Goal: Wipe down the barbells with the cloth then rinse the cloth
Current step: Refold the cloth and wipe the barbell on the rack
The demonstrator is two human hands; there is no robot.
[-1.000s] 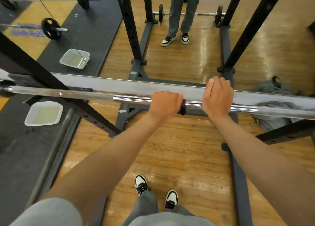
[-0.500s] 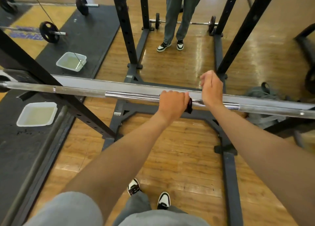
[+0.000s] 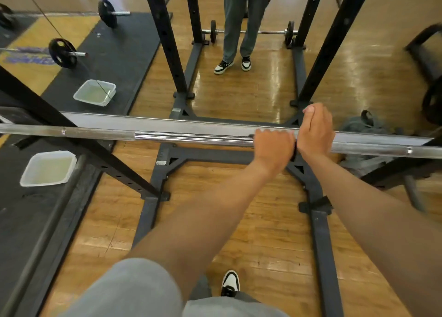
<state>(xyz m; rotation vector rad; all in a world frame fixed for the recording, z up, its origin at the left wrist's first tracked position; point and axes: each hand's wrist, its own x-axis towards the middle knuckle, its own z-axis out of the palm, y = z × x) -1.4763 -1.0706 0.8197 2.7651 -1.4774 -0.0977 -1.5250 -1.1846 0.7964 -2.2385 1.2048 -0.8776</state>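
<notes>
Head view, looking down over two bare forearms to a chrome bar (image 3: 191, 138) that runs across the frame at hand height. Its left end passes behind a black rack post (image 3: 71, 135) and its right end runs out of frame. The left hand (image 3: 273, 149) has its fingers curled over the top of the bar; only the knuckles and back of the hand show, the fingertips being hidden on the far side. A sliver of dark cloth (image 3: 293, 152) peeks out at the right edge of those curled fingers, pressed to the bar; nearly all of it is hidden under the palm, so its shape and weave cannot be made out. The right hand (image 3: 314, 132) is just right of the left fingers, touching or nearly touching them, heel on the bar, fingers raised together above it and lightly bent, holding nothing.

Left of the fingers the bar is smooth and mirror-bright, then turns dull and matt farther left; right of them it is matt grey too. Well left of the fingers, two square, translucent white tubs (image 3: 49, 168) of pale, cloudy liquid sit on black rubber matting (image 3: 124, 46). Beyond the fingertips, on glossy wood floor (image 3: 239, 94), stand a person's legs (image 3: 241, 22), cut off at the top. Right of the fingers lies a crumpled grey bag (image 3: 358, 125), partly behind the bar.
</notes>
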